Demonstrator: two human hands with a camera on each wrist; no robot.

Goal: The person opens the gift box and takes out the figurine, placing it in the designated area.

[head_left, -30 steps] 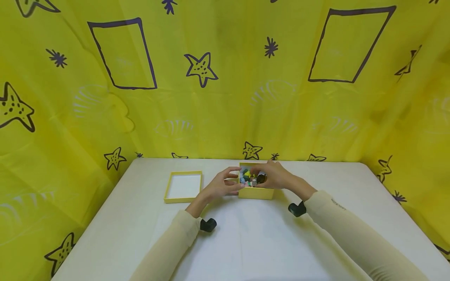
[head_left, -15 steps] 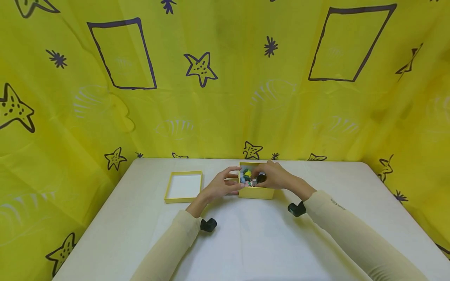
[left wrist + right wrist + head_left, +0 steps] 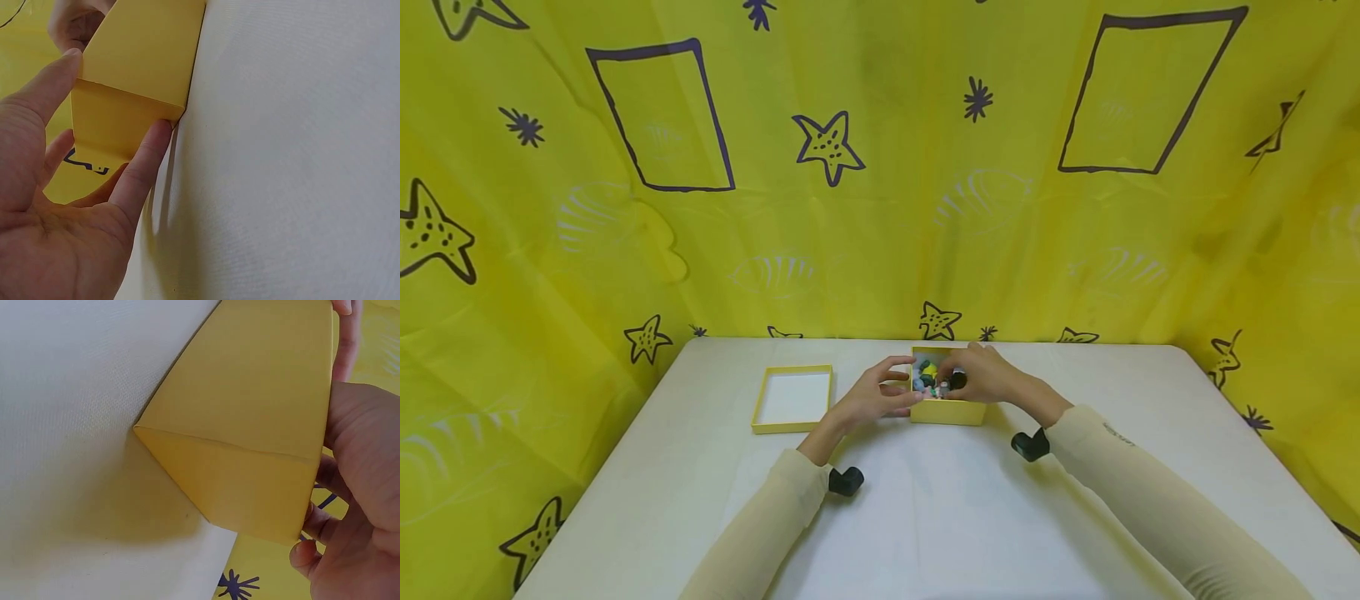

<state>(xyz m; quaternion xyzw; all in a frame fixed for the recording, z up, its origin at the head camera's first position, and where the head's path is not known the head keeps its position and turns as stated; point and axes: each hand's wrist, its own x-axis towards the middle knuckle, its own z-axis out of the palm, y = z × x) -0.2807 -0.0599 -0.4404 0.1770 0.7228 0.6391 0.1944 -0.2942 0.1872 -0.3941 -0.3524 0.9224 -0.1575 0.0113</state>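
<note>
The lid (image 3: 792, 398) is off, left of the left hand (image 3: 871, 397), whose outstretched fingers touch the yellow box (image 3: 947, 412), but handling the small figurines (image 3: 929, 372) inside seems unfinished, the right hand (image 3: 988, 374) reaching in beside them, its grip hidden.

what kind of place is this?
Probably a curtained-off booth, perhaps set up for recording: a yellow patterned curtain hangs behind and on both sides of a white table, and a dark device sits at each wrist.
</note>
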